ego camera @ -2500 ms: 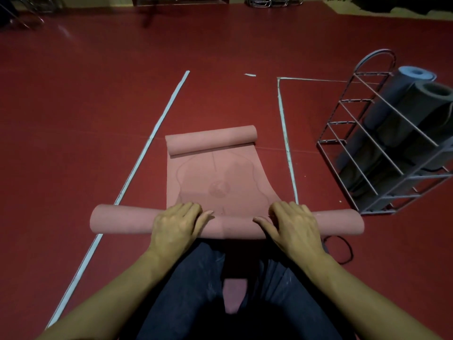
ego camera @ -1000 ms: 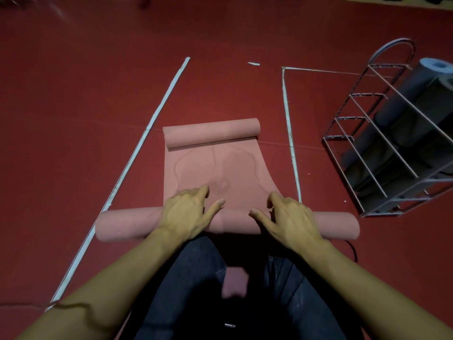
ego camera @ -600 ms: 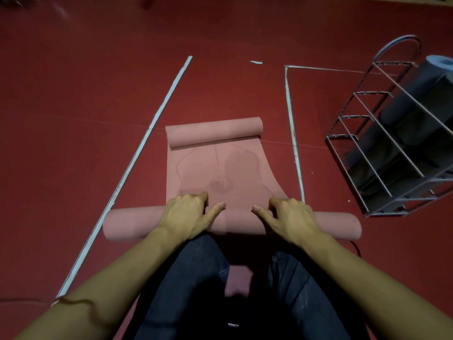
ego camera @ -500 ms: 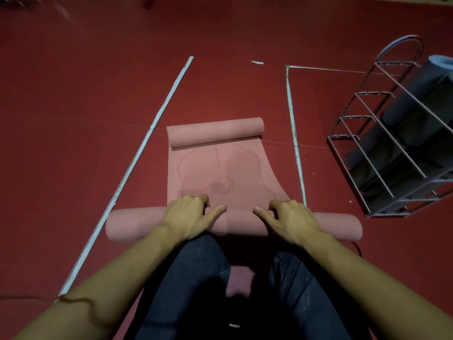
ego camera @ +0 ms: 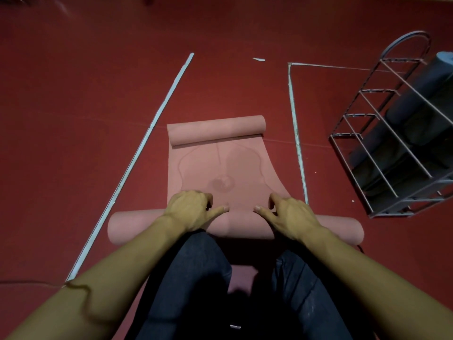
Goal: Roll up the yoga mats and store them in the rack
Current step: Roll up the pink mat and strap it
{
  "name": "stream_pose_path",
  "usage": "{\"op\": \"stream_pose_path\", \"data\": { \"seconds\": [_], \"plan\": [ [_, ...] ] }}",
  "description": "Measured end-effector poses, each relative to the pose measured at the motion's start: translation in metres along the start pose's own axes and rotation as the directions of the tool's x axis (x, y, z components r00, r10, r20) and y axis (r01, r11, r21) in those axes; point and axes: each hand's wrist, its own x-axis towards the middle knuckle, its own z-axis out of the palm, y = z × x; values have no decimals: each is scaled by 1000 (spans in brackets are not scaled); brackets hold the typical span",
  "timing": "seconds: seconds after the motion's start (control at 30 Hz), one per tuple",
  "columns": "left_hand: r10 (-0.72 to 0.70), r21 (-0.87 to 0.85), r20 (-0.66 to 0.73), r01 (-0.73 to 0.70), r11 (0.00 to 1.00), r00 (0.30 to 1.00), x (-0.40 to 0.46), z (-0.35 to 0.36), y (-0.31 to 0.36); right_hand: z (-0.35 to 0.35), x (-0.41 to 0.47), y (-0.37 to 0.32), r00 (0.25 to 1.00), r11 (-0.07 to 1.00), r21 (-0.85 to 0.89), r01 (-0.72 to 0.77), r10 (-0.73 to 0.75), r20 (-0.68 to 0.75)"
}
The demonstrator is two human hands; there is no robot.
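The pink yoga mat (ego camera: 220, 168) lies on the red floor (ego camera: 73, 119), half rolled at the near end. The left hand (ego camera: 191, 209) and right hand (ego camera: 289, 214) grip the roll with curled fingers. It seems soft and springy, so holding near the middle keeps it tight.

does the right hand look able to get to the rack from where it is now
Probably not without shifting. The right hand is down on the pink mat's near roll, and the rack stands well off to the right across bare floor. Nothing blocks the way; it looks beyond arm's length.
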Motion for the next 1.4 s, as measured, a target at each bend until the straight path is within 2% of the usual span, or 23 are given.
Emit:
{"op": "stream_pose_path", "data": {
  "seconds": [0.13, 0.3, 0.43, 0.57, 0.73, 1.0, 1.2, 1.3, 1.4],
  "plan": [
    [2, -5, 81, -2, 1000, 997, 2, 4, 3, 4, 2, 1, 1000, 999, -47, 0, 1, 27],
    [-16, -206, 266, 73, 976, 964, 5, 12, -5, 10, 3, 5, 981, 989, 127, -75, 51, 187],
    [13, -298, 383, 110, 948, 924, 8, 13, -11, 11, 2, 7, 965, 982, 168, -80, 34, 261],
    [34, -406, 377, 132, 904, 925, 12, 23, -16, 11, 2, 8, 955, 992, 117, -43, 7, 297],
    [44, -319, 406, 97, 943, 913, 15, 23, -15, 11, 4, 7, 928, 987, 130, -93, 38, 371],
    [13, -251, 498, 130, 959, 867, 23, 23, -13, 15, 8, 11, 872, 989, 136, -55, -19, 490],
    [-18, -223, 368, 107, 969, 930, 20, 25, -9, 19, 7, 11, 916, 997, 66, 33, -57, 397],
    [-40, -197, 257, 93, 976, 966, 12, 21, -10, 19, 7, 11, 968, 998, 17, 59, -61, 245],
    [-11, -189, 86, 28, 982, 996, 4, 13, -11, 12, 5, 14, 990, 995, -7, 99, -97, 103]
  ]
}}
